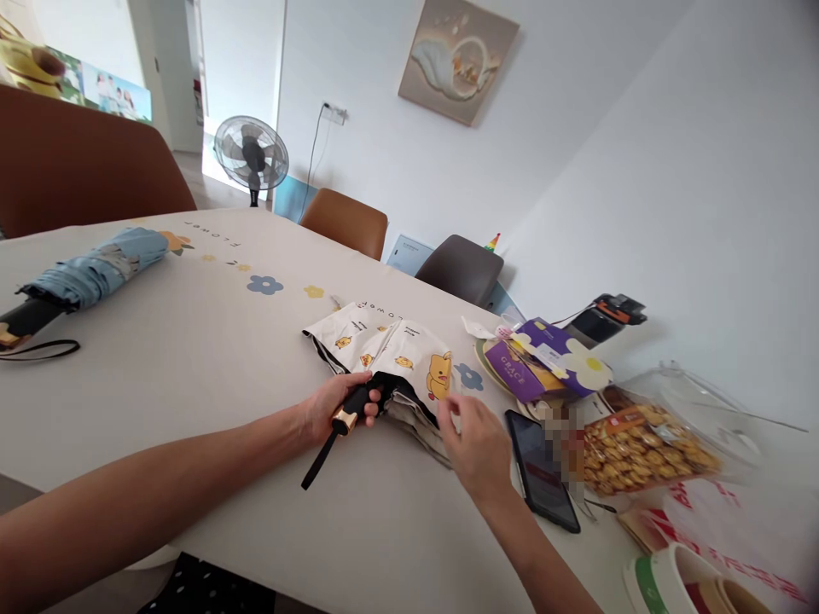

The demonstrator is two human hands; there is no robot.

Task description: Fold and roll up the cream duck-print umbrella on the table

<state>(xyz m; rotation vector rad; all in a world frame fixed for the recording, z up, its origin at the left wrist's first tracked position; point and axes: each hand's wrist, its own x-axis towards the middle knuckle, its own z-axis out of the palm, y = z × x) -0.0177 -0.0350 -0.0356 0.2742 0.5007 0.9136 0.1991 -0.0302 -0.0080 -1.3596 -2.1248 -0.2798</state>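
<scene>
White umbrella [409, 345], handle [356, 404] in the left hand [339, 402], cloth edge by the right hand [481, 443]

It's in front of the person over the table [236, 367], handle slanting from near left to far right, left fingers wrapped round it. The cloth [387, 343] spreads past the handle, away and rightward, so its right edge is way nearer the right hand. Those fingers are bent right at that edge, thumb close to index, but honestly can't tell if they're pinching it. Phone [541, 469] just beside that hand.
</scene>
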